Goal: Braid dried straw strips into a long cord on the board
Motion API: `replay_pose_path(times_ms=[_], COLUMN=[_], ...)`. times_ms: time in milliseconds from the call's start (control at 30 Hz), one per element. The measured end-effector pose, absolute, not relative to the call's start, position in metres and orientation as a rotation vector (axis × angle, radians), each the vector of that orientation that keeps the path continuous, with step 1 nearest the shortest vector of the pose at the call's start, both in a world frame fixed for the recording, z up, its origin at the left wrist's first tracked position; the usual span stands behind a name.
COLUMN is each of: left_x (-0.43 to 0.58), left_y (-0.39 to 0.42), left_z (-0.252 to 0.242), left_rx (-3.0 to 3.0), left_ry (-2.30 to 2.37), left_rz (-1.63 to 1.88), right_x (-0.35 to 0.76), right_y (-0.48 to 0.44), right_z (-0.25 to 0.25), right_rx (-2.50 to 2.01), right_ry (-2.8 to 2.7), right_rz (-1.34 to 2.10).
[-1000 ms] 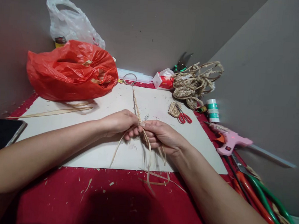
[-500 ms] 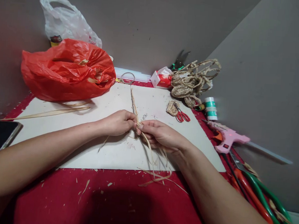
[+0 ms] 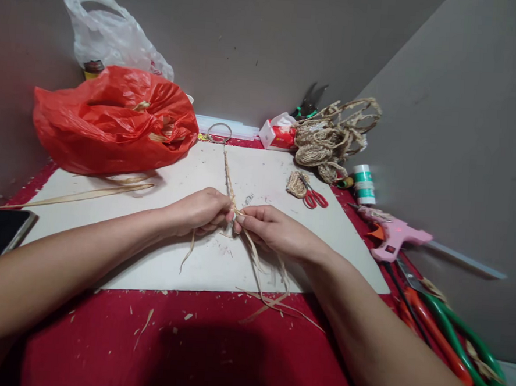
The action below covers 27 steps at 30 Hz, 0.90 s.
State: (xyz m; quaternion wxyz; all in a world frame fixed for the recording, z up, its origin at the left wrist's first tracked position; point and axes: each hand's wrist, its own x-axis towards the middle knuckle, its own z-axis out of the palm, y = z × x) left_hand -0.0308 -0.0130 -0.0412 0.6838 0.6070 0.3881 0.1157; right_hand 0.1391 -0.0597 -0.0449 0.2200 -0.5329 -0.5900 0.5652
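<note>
A thin braid of pale straw-like strips (image 3: pixel 228 176) runs from the far side of the white board (image 3: pixel 157 262) toward me. At its near end my left hand (image 3: pixel 207 210) is closed, pinching the strands, with one loose strip hanging below it. My right hand (image 3: pixel 273 226) is closed beside it, thumb and fingers gripping the strands from the right. Several loose strips (image 3: pixel 254 251) trail from under the right hand over the board's front edge onto the red cloth. The fingertips nearly meet, and the strands between them are partly hidden.
Left are a red plastic bag (image 3: pixel 113 126), loose strips (image 3: pixel 83 195) and a phone (image 3: pixel 2 232). On the right lie red-handled scissors (image 3: pixel 314 197), coiled rope (image 3: pixel 331 139), a pink glue gun (image 3: pixel 399 236) and green-handled shears (image 3: pixel 454 333). Scraps litter the red cloth (image 3: pixel 113 347).
My left hand has shifted slightly and the loose strip below it has swung a little to the right. My right hand stays nearly in place, still gripping the strands.
</note>
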Motion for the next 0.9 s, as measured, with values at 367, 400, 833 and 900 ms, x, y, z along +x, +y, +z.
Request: replay_pose_path(times_ms=[367, 400, 833, 900], left_x=[-0.025, -0.025, -0.024, -0.024], left_y=[-0.017, -0.018, -0.022, -0.023], left_z=[-0.04, -0.041, -0.043, -0.044], left_rx=[1.411, 1.426, 1.414, 1.383], left_ry=[1.023, 1.04, 1.0, 0.95], left_rz=[0.264, 0.266, 0.397, 0.415], right_x=[0.132, 0.132, 0.123, 0.12], right_y=[-0.067, -0.068, -0.085, -0.086], right_z=[-0.042, -0.041, -0.033, -0.036], right_rx=[-1.657, -1.666, -1.658, -1.676], right_ry=[-2.063, -2.09, -2.15, -2.18], right_rz=[0.946, 0.892, 0.907, 0.855])
